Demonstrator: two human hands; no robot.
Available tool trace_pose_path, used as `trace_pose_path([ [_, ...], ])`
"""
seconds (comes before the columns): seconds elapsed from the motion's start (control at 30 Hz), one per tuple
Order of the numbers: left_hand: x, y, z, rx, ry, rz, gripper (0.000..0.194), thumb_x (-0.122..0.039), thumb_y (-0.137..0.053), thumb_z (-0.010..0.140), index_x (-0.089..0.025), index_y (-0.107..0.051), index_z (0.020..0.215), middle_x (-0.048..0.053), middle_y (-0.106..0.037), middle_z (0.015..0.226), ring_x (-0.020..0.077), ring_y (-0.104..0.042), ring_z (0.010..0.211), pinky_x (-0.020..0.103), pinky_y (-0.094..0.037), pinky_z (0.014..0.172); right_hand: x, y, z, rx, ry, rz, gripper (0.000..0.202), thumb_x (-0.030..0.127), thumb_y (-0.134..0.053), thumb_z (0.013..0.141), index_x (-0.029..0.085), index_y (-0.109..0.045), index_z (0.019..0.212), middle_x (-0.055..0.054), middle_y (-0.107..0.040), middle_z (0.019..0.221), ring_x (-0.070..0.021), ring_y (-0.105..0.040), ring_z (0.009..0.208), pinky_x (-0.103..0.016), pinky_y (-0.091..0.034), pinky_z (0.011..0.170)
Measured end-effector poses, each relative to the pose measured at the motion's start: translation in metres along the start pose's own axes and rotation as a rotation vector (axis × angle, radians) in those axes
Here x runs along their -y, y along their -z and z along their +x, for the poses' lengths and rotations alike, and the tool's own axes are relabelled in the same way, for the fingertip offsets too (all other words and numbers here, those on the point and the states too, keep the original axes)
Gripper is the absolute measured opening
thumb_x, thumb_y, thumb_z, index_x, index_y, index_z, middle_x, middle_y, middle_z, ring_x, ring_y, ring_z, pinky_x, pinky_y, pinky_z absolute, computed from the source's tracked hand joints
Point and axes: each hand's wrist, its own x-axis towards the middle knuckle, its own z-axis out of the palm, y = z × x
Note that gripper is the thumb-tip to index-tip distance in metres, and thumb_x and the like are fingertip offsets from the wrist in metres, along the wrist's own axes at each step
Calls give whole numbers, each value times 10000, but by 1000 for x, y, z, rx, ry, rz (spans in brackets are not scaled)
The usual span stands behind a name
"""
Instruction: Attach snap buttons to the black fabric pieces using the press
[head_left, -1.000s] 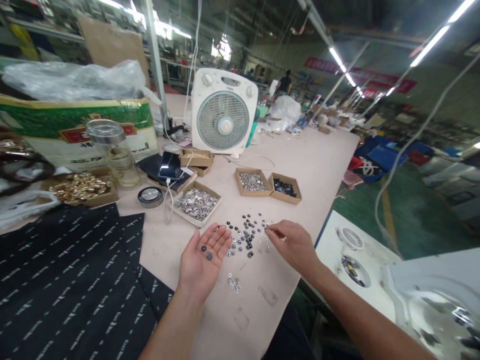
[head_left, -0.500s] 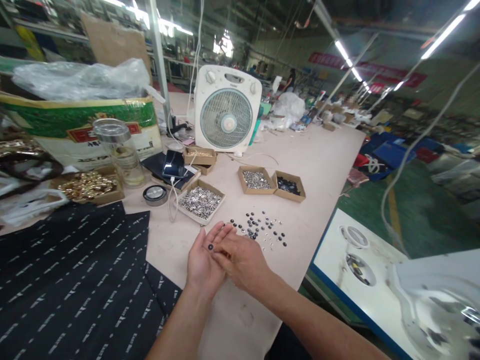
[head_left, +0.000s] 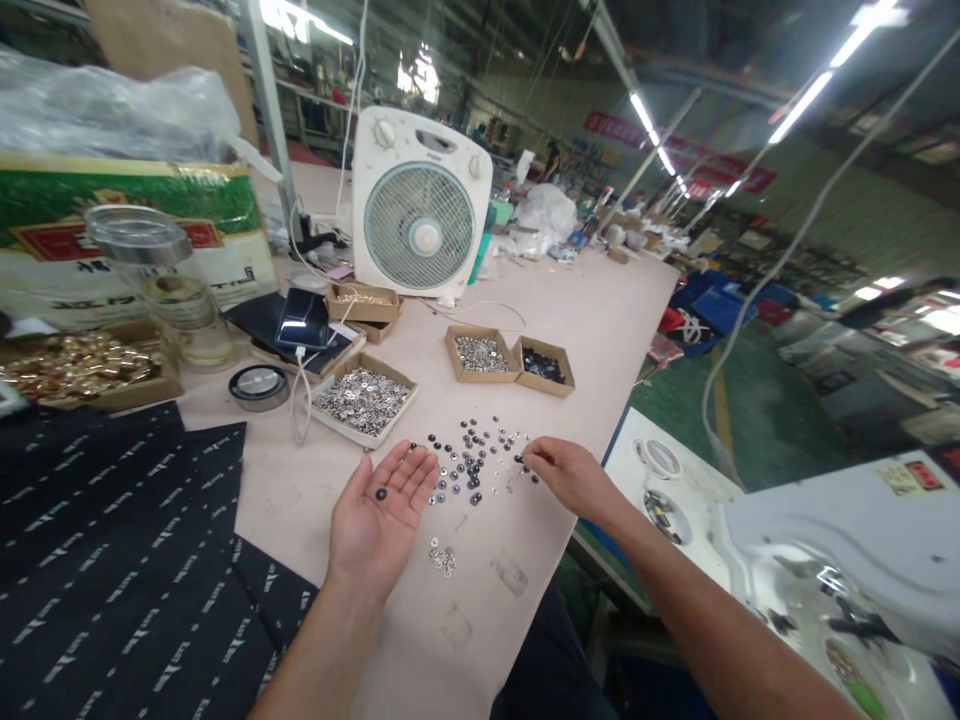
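Note:
My left hand [head_left: 382, 520] is palm up above the table, its fingers stretched out. A small round black snap button [head_left: 381, 494] lies on the palm. To its right, my right hand [head_left: 566, 475] is closed in a pinch at the right edge of the scattered snap parts; what its fingertips hold, if anything, is too small to make out. Dark snap buttons [head_left: 472, 465] and small silvery pieces are spread on the table between the hands. A little cluster of silvery snap parts [head_left: 442, 558] sits nearer to me.
A cardboard tray of silvery parts [head_left: 364, 402] stands behind my left hand. Farther back are a box of silver pieces [head_left: 480, 354], a box of black pieces [head_left: 544, 366] and a fan [head_left: 424, 205]. Black printed fabric [head_left: 112, 560] covers the left; a white machine [head_left: 840, 540] stands right.
My right hand has left the left palm and moved right to the scattered parts. The left hand has opened flatter, with the black snap button still on it. The view has shifted right.

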Motion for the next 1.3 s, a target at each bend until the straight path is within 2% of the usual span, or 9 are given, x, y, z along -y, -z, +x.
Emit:
trace_pose_path([
  [0.1,1,2,1,7,13,9,338,-304,-467,925,-79,-663,1082,202,-680,1079,300,-622,1123,455,-551,923,-26,-4,3,65,-21,-101,205,285,-476,891,199,-641,805,-24,-677,815,-170,-587,763,-263,-382,675],
  [0.2,2,3,1,17,6,24,344,-308,-464,928,-74,-661,1086,202,-681,1075,308,-618,1128,461,-549,923,-33,-16,5,88,-13,-136,198,272,-475,904,204,-646,828,-29,-686,883,-167,-593,807,-257,-370,687],
  [0.43,2,3,1,22,1,46,356,-313,-456,931,-65,-654,1091,210,-679,1076,312,-619,1125,462,-547,925,-31,-26,8,70,-12,-250,186,268,-487,910,221,-655,848,-23,-694,930,-177,-598,840,-261,-340,665],
  [0.63,2,3,0,12,16,37,357,-321,-455,933,-72,-657,1091,203,-682,1066,307,-622,1122,457,-553,915,-30,-28,7,13,-91,-246,123,300,-566,864,234,-666,835,-2,-705,885,-175,-599,812,-264,-325,641],
  [0.83,2,2,1,25,13,39,367,-327,-460,930,-54,-661,1068,207,-685,1043,315,-630,1103,451,-540,934,-31,-20,8,-24,-93,-93,165,288,-556,841,212,-701,823,-8,-721,828,-168,-623,763,-256,-397,675],
  [0.97,2,1,0,26,18,42,361,-328,-469,927,-56,-662,1065,200,-687,1040,308,-631,1101,443,-535,942,-27,-11,8,-28,-140,16,207,260,-552,822,195,-729,907,-14,-730,787,-171,-648,726,-262,-436,692],
  [1.1,3,3,1,30,19,46,366,-333,-468,927,-60,-660,1077,198,-686,1047,307,-632,1099,443,-532,942,-24,-12,9,16,-145,28,252,226,-560,811,182,-729,993,-15,-730,765,-172,-656,710,-271,-457,726],
  [1.2,3,4,1,32,25,49,365,-337,-476,923,-62,-662,1075,193,-687,1040,306,-637,1089,443,-529,947,-24,-18,10,43,-101,-10,236,220,-550,826,208,-732,976,-11,-736,824,-173,-656,763,-275,-461,753],
  [1.3,3,5,1,30,31,50,362,-342,-491,917,-65,-662,1075,188,-687,1044,302,-641,1079,441,-526,950,-21,-23,13,60,-20,-114,211,212,-544,839,237,-735,924,-9,-728,975,-180,-640,885,-273,-444,792],
])
